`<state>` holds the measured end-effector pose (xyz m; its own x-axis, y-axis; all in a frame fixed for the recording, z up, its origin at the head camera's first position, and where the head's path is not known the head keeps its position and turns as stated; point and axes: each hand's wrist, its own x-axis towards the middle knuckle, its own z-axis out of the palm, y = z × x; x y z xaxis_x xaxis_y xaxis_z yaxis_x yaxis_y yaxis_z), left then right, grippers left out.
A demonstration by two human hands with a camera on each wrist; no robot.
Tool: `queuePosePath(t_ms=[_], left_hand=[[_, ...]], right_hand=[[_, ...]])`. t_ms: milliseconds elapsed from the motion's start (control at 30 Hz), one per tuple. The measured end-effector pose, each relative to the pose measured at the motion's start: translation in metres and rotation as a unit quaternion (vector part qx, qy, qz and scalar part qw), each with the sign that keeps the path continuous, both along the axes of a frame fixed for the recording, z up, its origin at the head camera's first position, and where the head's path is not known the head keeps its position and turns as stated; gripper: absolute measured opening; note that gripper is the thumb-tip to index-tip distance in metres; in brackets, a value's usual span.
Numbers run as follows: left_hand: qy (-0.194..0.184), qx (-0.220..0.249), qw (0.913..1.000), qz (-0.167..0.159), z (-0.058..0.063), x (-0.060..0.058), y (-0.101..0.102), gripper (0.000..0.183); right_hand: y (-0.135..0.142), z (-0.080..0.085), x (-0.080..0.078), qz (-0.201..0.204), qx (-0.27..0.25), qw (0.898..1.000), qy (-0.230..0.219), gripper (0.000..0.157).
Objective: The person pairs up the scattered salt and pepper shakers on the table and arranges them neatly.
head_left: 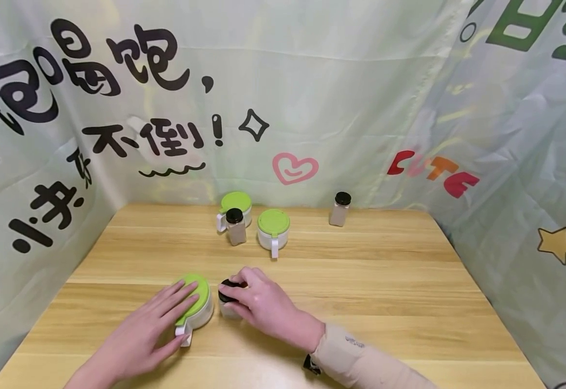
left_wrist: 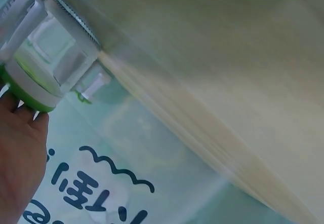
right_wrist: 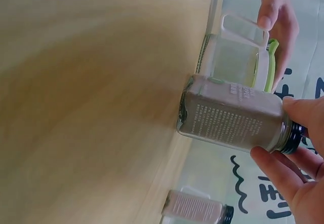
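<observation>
My left hand [head_left: 149, 332] rests on the green lid of a clear seasoning pot [head_left: 203, 317] with a white handle. Its fingers lie straight across the lid, and the thumb is at the handle. Just to the right, my right hand [head_left: 275, 305] grips a square spice jar [right_wrist: 228, 115] by its black cap, thumb and fingers around the neck. Greyish-brown powder fills this jar, and printed text covers its side. In the right wrist view the jar stands upright at the table surface, close beside the pot. My hand partly hides it in the head view.
Farther back stand two more green-lidded pots, one at the rear [head_left: 241, 198] and one nearer [head_left: 273, 222]. A black-capped jar [head_left: 236, 232] stands in front of the rear pot. Another jar [head_left: 339, 212] is near the table's back edge. Printed cloth [head_left: 351, 97] hangs around the wooden table [head_left: 385, 302].
</observation>
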<state>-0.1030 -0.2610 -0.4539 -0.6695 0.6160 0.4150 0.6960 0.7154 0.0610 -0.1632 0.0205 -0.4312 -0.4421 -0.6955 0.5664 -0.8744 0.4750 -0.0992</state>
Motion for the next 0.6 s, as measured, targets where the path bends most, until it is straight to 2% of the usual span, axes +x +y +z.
queuePosePath(t_ms=[233,600], left_hand=[[-0.008,0.011,0.9999,-0.004,0.003,0.007,-0.005,0.076],[-0.013,0.018,0.9997,-0.004,0.006,0.009,-0.01,0.076]], right_hand=[[-0.01,-0.001,0.006,-0.004,0.01,1.0,0.011,0.034],[-0.028,0.001,0.011,-0.007,0.008,1.0,0.015,0.034]])
